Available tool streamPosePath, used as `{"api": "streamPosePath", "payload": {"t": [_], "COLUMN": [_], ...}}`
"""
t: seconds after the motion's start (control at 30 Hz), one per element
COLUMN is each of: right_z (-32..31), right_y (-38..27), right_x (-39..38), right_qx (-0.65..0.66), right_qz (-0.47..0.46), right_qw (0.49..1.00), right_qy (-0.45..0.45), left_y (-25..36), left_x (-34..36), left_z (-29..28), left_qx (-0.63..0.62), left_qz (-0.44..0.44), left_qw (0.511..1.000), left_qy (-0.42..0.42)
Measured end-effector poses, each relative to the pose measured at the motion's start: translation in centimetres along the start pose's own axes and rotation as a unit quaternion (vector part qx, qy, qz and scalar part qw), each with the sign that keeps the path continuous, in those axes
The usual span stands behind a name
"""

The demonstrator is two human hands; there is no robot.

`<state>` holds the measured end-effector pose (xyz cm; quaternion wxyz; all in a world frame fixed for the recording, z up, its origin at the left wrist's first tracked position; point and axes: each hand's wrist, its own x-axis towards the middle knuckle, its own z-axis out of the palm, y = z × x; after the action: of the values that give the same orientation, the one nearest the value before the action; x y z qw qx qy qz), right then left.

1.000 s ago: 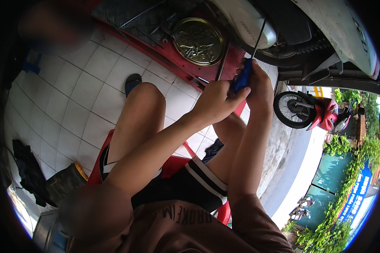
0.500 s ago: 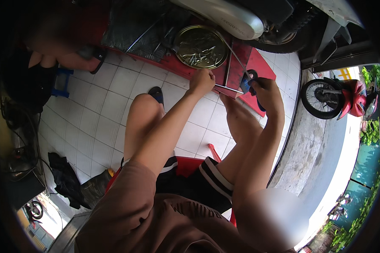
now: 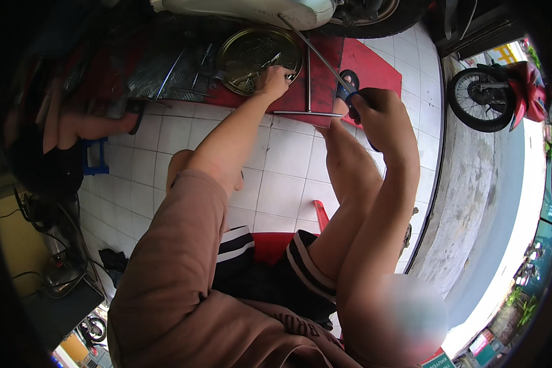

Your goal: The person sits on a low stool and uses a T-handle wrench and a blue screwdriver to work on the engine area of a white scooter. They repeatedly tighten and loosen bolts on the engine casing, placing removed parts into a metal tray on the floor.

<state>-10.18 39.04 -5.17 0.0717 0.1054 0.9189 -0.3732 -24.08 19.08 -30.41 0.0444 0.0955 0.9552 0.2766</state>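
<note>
Our right hand (image 3: 377, 110) grips a blue-handled screwdriver (image 3: 325, 61), its shaft running toward eleven o'clock up to the scooter (image 3: 251, 9). Our left hand (image 3: 275, 80), fingers curled, touches the round metal tray (image 3: 257, 52) at its four o'clock rim and is the nearer hand. Half a second ago that hand hung short of the tray; now it touches it.

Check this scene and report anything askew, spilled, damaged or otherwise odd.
Nothing looks spilled or broken. The round metal tray sits flat on the red mat, the left hand at its rim. The right hand grips a blue-handled long-shafted tool. A dark cloth lies crumpled on the tiles.
</note>
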Motion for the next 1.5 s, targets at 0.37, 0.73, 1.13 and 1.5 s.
{"api": "streamPosePath", "payload": {"t": [0.37, 0.73, 1.13, 1.5], "right_z": [-0.6, 2.8, 8.1, 9.6], "right_y": [-0.6, -2.7, -6.8, -6.8], "right_x": [-0.3, -1.5, -2.9, -2.4], "right_qx": [0.029, -0.015, 0.012, -0.024], "right_qz": [0.046, -0.056, -0.166, -0.173], "right_qw": [0.998, 0.998, 0.985, 0.984], "right_qy": [-0.011, -0.037, -0.042, -0.030], "left_y": [0.9, -0.9, -6.3, -4.0], "left_x": [0.9, -3.1, -8.7, -8.7], "left_z": [-1.0, -16.1, -20.9, -21.0], "left_qx": [-0.024, -0.658, -0.652, -0.681], "left_qz": [0.051, -0.069, -0.029, -0.018], "left_qw": [0.998, 0.739, 0.729, 0.688], "left_qy": [0.015, 0.127, 0.208, 0.249]}}
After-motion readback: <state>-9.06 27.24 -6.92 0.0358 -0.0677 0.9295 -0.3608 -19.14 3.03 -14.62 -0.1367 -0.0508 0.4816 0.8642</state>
